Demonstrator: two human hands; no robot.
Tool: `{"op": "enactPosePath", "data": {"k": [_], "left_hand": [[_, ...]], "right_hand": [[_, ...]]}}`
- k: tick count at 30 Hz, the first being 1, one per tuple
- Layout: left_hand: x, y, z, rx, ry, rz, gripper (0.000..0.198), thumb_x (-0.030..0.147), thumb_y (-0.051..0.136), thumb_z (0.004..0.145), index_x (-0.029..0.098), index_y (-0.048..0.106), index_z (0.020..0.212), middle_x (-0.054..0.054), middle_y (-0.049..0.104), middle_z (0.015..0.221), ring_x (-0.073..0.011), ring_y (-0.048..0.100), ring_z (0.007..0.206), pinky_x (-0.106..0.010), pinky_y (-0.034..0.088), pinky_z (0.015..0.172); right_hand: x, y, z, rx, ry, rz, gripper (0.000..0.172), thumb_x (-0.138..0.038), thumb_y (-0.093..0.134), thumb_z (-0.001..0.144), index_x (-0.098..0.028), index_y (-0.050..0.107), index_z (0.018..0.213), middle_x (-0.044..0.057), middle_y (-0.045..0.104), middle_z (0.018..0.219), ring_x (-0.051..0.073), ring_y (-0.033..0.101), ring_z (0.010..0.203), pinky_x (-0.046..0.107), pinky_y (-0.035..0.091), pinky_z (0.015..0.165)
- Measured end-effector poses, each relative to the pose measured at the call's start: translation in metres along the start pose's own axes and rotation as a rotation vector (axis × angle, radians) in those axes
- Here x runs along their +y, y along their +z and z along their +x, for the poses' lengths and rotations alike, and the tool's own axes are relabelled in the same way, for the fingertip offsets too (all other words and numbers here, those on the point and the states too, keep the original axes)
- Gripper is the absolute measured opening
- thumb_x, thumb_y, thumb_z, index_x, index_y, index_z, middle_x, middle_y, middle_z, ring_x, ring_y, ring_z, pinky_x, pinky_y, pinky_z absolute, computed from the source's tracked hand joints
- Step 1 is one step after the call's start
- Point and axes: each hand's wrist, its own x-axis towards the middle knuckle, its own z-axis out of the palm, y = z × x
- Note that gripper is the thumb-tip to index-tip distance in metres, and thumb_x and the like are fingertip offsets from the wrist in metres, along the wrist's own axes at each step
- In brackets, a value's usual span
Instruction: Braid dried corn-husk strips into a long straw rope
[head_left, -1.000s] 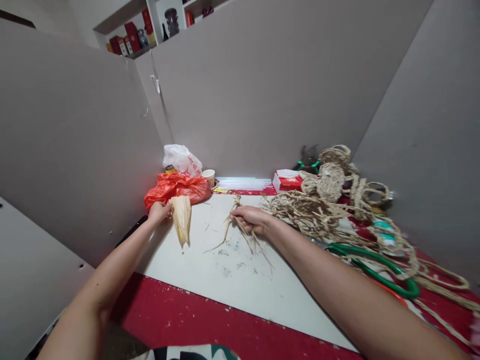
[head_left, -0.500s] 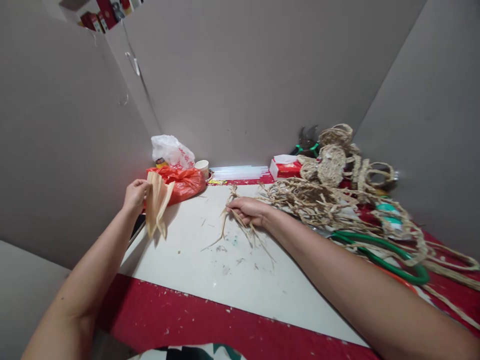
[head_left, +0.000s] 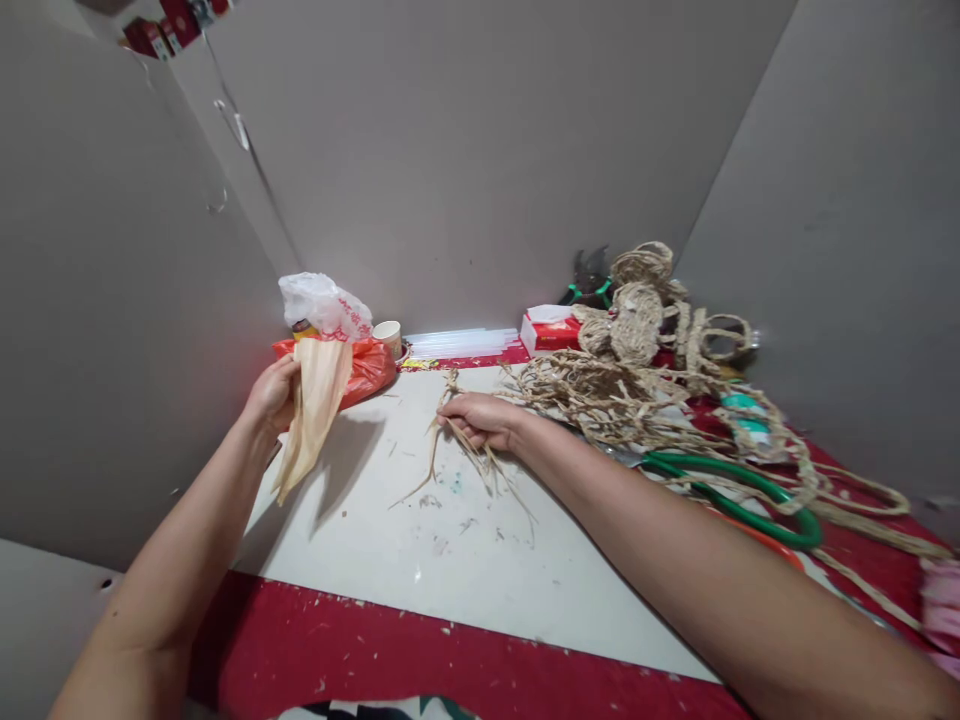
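Between thumb and fingers, my left hand (head_left: 274, 392) pinches the edge of a pale dried husk (head_left: 315, 405), which hangs down in front of an orange plastic bag (head_left: 371, 370). My right hand (head_left: 478, 418) is closed around a small bundle of braided straw strands (head_left: 451, 382) over the white board (head_left: 390, 545). The bundle's knotted end shows above the fingers, and loose strands fan out below them. Just beyond my right wrist lies a tangled heap of twisted straw cord (head_left: 600, 395).
At the back stand a paper cup (head_left: 387, 336), clear plastic sticks (head_left: 465, 343) and a red tissue box (head_left: 551, 332). Green-handled pliers (head_left: 590, 285) lean by the wall. Coiled straw ropes (head_left: 637, 320) and green-handled scissors (head_left: 739, 485) are on the right. Red cloth (head_left: 337, 645) borders the board.
The husk in my left hand has turned, now showing a broader flat face. My right hand keeps its grip on the straw bundle. The whole view has shifted slightly.
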Motion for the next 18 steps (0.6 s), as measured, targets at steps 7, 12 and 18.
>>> {"op": "enactPosePath", "data": {"k": [7, 12, 18], "left_hand": [[-0.054, 0.05, -0.015, -0.158, -0.281, -0.141, 0.024, 0.038, 0.065, 0.072, 0.015, 0.06, 0.074, -0.001, 0.064, 0.061, -0.0106, 0.059, 0.054, -0.02, 0.048, 0.056], [-0.068, 0.073, -0.025, -0.354, -0.423, -0.099, 0.024, 0.018, 0.075, 0.061, 0.012, 0.063, 0.081, -0.004, 0.068, 0.067, -0.0134, 0.063, 0.058, -0.024, 0.05, 0.06], [-0.076, 0.077, -0.03, -0.434, -0.464, -0.186, 0.023, 0.014, 0.071, 0.065, 0.011, 0.065, 0.087, -0.008, 0.071, 0.074, -0.0177, 0.066, 0.064, -0.03, 0.053, 0.071]], "right_hand": [[0.0, -0.003, 0.002, 0.0, 0.003, 0.008, 0.021, -0.016, 0.041, 0.087, -0.014, 0.044, 0.066, -0.011, 0.02, 0.041, 0.001, 0.012, 0.032, 0.011, 0.01, 0.03], [0.0, -0.005, 0.001, -0.027, 0.01, 0.028, 0.019, -0.017, 0.044, 0.085, -0.015, 0.044, 0.066, -0.012, 0.018, 0.042, 0.001, 0.011, 0.033, 0.01, 0.01, 0.029], [0.001, -0.004, -0.002, -0.034, -0.017, 0.015, 0.017, -0.015, 0.044, 0.082, -0.014, 0.044, 0.066, -0.011, 0.018, 0.043, 0.001, 0.01, 0.033, 0.01, 0.01, 0.029]]}}
